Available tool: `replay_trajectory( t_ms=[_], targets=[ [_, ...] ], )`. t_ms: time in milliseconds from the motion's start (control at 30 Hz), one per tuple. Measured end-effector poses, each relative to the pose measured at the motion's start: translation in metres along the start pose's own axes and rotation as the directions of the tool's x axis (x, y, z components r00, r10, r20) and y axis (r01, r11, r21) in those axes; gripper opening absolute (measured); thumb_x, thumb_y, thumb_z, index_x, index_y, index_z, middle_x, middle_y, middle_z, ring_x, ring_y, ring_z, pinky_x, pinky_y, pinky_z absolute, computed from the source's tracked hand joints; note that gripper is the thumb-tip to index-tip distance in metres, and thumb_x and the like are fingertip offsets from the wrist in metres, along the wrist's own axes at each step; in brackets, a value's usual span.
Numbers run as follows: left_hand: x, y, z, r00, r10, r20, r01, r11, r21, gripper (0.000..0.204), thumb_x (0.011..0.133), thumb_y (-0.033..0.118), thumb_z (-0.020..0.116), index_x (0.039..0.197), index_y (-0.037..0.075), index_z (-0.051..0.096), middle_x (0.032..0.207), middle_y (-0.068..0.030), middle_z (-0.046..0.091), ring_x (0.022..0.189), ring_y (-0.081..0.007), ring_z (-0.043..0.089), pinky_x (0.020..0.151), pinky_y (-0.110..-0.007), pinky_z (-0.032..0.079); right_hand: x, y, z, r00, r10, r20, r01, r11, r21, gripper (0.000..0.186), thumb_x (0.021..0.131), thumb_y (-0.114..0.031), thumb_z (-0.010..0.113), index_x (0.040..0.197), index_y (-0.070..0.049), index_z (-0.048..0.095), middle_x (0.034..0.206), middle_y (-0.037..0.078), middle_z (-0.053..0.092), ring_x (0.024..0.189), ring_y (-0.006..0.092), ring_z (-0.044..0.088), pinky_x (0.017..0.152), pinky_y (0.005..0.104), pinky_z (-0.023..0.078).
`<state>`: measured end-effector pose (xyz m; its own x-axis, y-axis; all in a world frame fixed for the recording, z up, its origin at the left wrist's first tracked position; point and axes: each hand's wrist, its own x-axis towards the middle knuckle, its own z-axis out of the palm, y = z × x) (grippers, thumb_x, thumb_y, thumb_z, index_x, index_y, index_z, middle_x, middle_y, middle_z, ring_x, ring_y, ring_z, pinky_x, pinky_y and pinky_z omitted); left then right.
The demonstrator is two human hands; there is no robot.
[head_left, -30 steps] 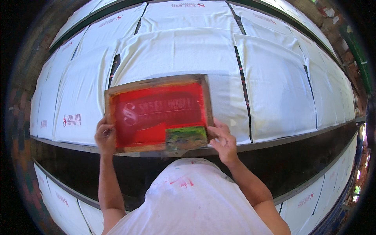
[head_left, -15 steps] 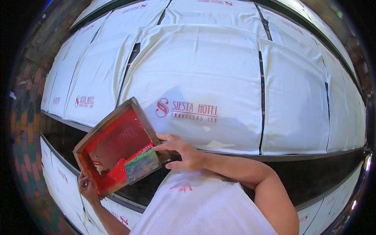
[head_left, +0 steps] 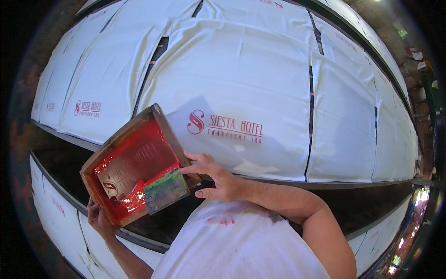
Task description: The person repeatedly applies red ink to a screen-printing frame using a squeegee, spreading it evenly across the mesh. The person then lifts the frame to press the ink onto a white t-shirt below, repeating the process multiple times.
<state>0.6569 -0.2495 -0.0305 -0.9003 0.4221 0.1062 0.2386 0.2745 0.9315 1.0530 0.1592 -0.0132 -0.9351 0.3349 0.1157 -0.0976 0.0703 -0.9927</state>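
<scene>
A wooden screen printing frame (head_left: 171, 136) is held tilted in front of me, its inside coated in wet red ink (head_left: 134, 201). Pale lettering shows through its mesh. My left hand (head_left: 99, 218) grips the frame's lower left corner. At the right side, my right hand (head_left: 216, 179) holds the frame's edge, with a fingertip against a flat squeegee (head_left: 166, 191) stained green and blue. The squeegee rests inside the frame, across its lower right part. Just beyond lies a white cloth (head_left: 241, 69) bearing a red printed logo (head_left: 225, 128).
More white cloths (head_left: 344, 125) with red prints cover the long table, dark gaps between them. Another table with white cloths (head_left: 58, 200) stands behind, at the lower left. My white shirt (head_left: 232, 251) has red smears. Brick-like flooring (head_left: 32, 111) borders the left side.
The frame has shifted slightly left and its tilt has changed a little, so more of the pale lettering shows. Both hands keep their hold. The whole view has turned slightly.
</scene>
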Motion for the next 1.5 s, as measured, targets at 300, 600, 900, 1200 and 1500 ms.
replay_trajectory(
  t_ms=[300,600,900,1200,1500],
  targets=[
    [0.014,0.011,0.058,0.987,0.107,0.119,-0.088,0.984,-0.154,0.018,0.100,-0.017,0.068,0.109,-0.003,0.074,0.162,-0.0223,0.067,0.145,-0.0277,0.067,0.124,-0.043,0.054,-0.045,-0.023,-0.038,0.994,-0.003,-0.114,-0.005,0.998,-0.069,0.071,0.097,-0.011,0.083,0.166,-0.011,0.064,0.182,0.029,0.036,0.169,0.0422,0.031,0.138,0.0551,0.022],
    [-0.054,0.108,0.168,0.964,0.143,0.224,-0.130,0.989,-0.071,0.015,0.102,-0.012,0.072,0.110,-0.001,0.078,0.160,-0.0230,0.069,0.147,-0.0315,0.067,0.123,-0.044,0.055,-0.176,-0.044,-0.138,0.966,-0.011,-0.259,0.037,0.995,0.097,0.065,0.100,-0.018,0.086,0.163,-0.016,0.067,0.180,0.029,0.039,0.165,0.0442,0.036,0.135,0.0558,0.028],
    [-0.169,0.191,0.293,0.927,0.120,0.354,-0.111,0.993,-0.044,0.017,0.100,-0.012,0.072,0.111,0.000,0.077,0.160,-0.0242,0.068,0.145,-0.0314,0.068,0.124,-0.046,0.053,-0.354,-0.062,-0.234,0.900,0.036,-0.434,0.000,0.997,0.082,0.061,0.101,-0.021,0.085,0.160,-0.018,0.069,0.178,0.028,0.043,0.163,0.0426,0.040,0.133,0.0532,0.032],
    [-0.160,0.248,0.417,0.851,0.175,0.495,-0.193,0.981,-0.016,0.021,0.099,-0.015,0.070,0.113,0.000,0.075,0.161,-0.0233,0.067,0.148,-0.0314,0.065,0.127,-0.048,0.050,-0.432,-0.066,-0.273,0.750,0.106,-0.653,-0.011,0.989,0.149,0.059,0.106,-0.022,0.081,0.163,-0.012,0.067,0.176,0.020,0.043,0.160,0.0301,0.046,0.129,0.0470,0.041],
    [-0.238,0.244,0.586,0.780,0.237,0.580,-0.098,0.960,-0.262,0.022,0.098,-0.016,0.072,0.110,0.002,0.076,0.160,-0.0217,0.068,0.150,-0.0317,0.065,0.123,-0.048,0.057,-0.521,-0.069,-0.314,0.454,0.178,-0.873,-0.018,0.981,0.191,0.058,0.100,-0.015,0.078,0.157,-0.007,0.072,0.175,0.022,0.049,0.164,0.0332,0.045,0.135,0.0505,0.033]
  ],
)
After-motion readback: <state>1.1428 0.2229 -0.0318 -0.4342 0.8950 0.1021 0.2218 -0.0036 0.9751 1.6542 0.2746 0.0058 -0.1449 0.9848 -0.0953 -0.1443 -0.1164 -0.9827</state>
